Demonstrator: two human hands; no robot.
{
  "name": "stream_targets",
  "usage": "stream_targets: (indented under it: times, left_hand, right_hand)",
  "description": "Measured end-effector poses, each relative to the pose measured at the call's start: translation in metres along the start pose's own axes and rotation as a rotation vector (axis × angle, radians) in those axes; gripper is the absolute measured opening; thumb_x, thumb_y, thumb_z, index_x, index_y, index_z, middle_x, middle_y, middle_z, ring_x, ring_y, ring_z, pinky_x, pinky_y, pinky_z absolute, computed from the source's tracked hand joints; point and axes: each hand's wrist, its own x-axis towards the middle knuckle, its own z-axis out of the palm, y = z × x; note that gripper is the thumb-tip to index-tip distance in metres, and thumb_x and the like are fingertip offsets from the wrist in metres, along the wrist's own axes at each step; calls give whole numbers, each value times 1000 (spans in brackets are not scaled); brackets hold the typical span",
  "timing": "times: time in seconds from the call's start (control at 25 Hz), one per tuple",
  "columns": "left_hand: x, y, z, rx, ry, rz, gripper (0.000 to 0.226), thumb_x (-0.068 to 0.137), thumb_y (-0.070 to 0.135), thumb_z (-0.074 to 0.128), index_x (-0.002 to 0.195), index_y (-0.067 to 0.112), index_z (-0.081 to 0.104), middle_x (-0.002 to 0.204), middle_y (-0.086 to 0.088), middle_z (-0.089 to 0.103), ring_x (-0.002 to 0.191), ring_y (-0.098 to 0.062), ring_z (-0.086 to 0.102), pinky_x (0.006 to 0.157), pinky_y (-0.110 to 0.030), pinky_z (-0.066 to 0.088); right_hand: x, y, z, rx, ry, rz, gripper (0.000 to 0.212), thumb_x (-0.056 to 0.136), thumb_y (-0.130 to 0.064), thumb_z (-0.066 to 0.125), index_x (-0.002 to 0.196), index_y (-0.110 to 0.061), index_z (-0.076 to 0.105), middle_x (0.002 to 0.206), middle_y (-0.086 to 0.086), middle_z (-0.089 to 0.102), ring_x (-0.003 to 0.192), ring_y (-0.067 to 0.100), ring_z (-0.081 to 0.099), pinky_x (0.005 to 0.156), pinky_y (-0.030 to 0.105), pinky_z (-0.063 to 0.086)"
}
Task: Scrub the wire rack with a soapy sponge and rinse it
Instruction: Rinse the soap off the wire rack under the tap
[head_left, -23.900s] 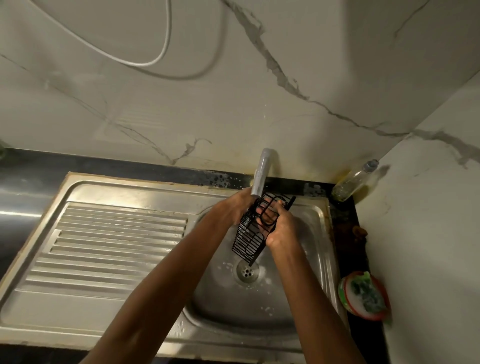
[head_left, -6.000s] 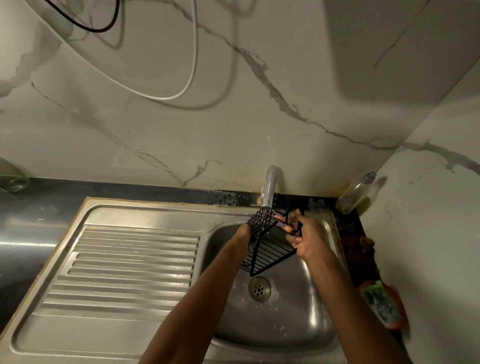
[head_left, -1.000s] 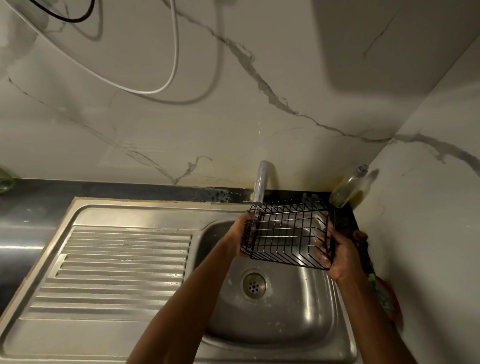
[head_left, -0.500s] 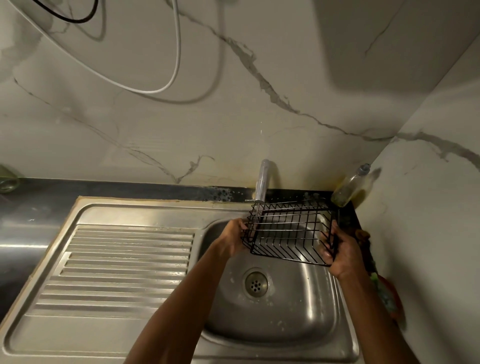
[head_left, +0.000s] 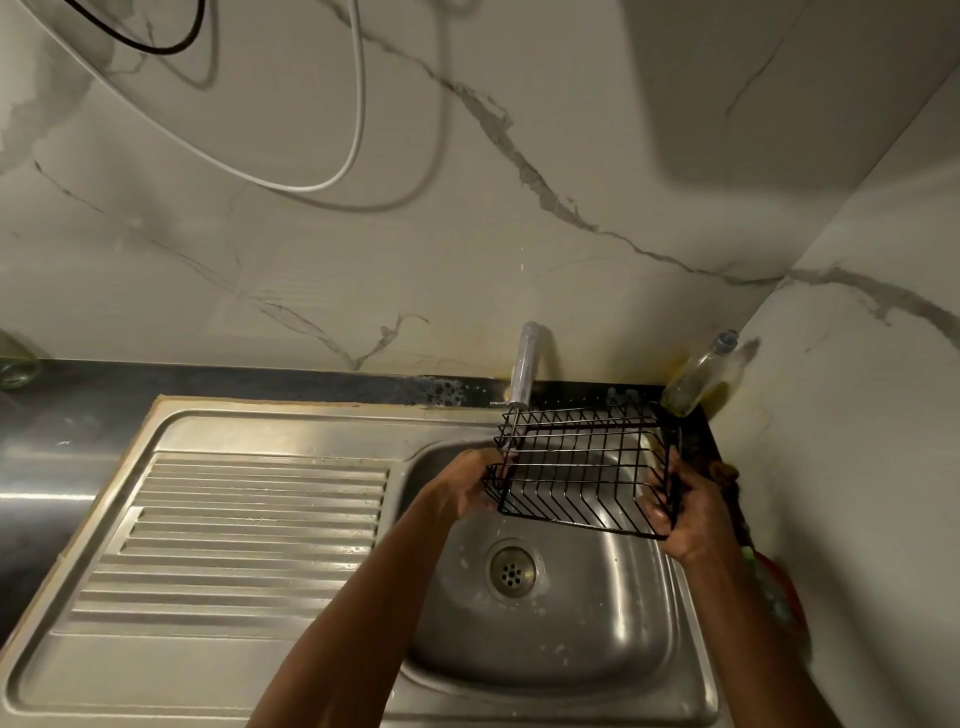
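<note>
2 hands hold a black wire rack (head_left: 582, 467), a box-shaped basket of thin metal bars, over the bowl of a stainless steel sink (head_left: 561, 639). Left hand (head_left: 467, 486) grips the rack's left end, fingers curled around the wires. Right hand (head_left: 685, 512) grips the rack's right end, fingers wrapped over the side bars, thumb side toward the camera. Rack sits above the round metal drain (head_left: 512, 570), tilted slightly, its near edge lower than the far edge. Rack's far-left corner is right under the spout of the grey faucet (head_left: 524, 371), which rises behind the sink bowl at the wall. A thin line runs from the spout down through the rack's corner, possibly a water stream, hard to tell. Ribbed draining board (head_left: 249, 530) lies left of the sink bowl. A clear plastic bottle with yellowish liquid (head_left: 701, 376) leans in the corner behind and right of the sink bowl. A green and red item (head_left: 776, 597) is right of the sink bowl, mostly hidden by the right forearm. White marble-pattern wall (head_left: 467, 208) stands behind the sink, with a white cable (head_left: 291, 182) and a black cable (head_left: 156, 49) hanging across it.
</note>
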Motion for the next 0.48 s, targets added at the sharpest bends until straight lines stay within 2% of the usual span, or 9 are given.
stream_targets:
  times: [0.08, 0.2, 0.28, 0.32, 0.4, 0.48]
  left_hand:
    - [-3, 0, -4, -139, -29, -9, 55, 82, 37, 61, 127, 4, 63, 112, -16, 65, 106, -32, 61, 90, -48, 54]
    - [-7, 4, -2, -271, -64, -13, 57, 95, 52, 50, 124, 5, 65, 119, -19, 67, 108, -35, 64, 102, -52, 48]
    - [-7, 8, 1, -293, -107, -42, 67, 97, 65, 46, 124, 8, 67, 115, -15, 71, 103, -32, 67, 102, -49, 50]
    - [-7, 8, 4, -306, -114, -59, 68, 98, 68, 44, 117, 7, 68, 108, -14, 73, 97, -30, 68, 95, -45, 53]
    - [-4, 5, 0, -321, -58, -65, 72, 99, 68, 42, 121, 5, 69, 99, -13, 76, 83, -24, 72, 77, -38, 60]
    - [-5, 6, -5, -318, -16, -60, 75, 94, 71, 49, 116, 4, 73, 87, -9, 72, 61, -16, 66, 52, -27, 57]
  right_hand:
    - [-1, -3, 0, 2, 17, -7, 24, 103, -30, 46, 93, -16, 63, 55, -2, 50, 32, 7, 36, 27, 16, 25]
    - [-2, -6, -6, 44, -58, 60, 37, 105, -34, 40, 79, -19, 61, 48, -4, 43, 29, 6, 33, 26, 14, 23]
    - [0, -1, -12, 50, -123, 120, 42, 106, -35, 36, 71, -19, 53, 44, -6, 39, 28, 5, 32, 26, 14, 25]
    - [-1, 2, -13, 40, -135, 135, 42, 106, -35, 34, 71, -20, 51, 43, -6, 38, 27, 5, 32, 25, 15, 26]
    - [-1, 17, -16, 11, -98, 149, 40, 104, -37, 38, 70, -20, 52, 43, -6, 37, 27, 5, 31, 27, 14, 26]
    - [1, 30, -18, -29, -22, 127, 33, 98, -41, 47, 73, -19, 54, 45, -5, 39, 29, 6, 31, 29, 13, 25]
